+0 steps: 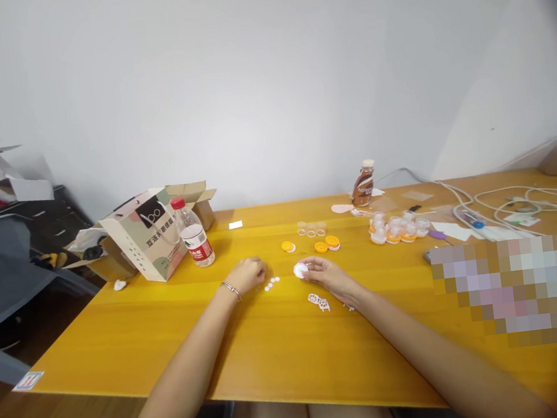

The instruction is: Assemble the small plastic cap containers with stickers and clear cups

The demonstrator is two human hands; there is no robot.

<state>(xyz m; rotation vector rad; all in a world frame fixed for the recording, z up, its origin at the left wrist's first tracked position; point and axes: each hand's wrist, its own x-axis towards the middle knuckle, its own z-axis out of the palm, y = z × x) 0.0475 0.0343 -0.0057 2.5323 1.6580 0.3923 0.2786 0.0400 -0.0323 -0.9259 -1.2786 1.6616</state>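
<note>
My left hand (247, 273) rests on the yellow table (254, 346) with its fingers curled in; whether they hold anything is hidden. Just right of it lie a few small white discs (271, 283). My right hand (322, 273) pinches a small round white cap (300, 270) at its fingertips. Two white lattice-patterned pieces (318, 302) lie on the table below the right hand. Beyond the hands sit orange round caps (327, 244) and small clear cups (311, 229).
A water bottle with a red label (194, 235) and a paper gift bag (147, 235) stand at the back left beside a cardboard box (197, 201). A brown drink bottle (363, 184), a cluster of orange-and-clear assembled pieces (399, 229) and white cables (519, 205) lie at the back right.
</note>
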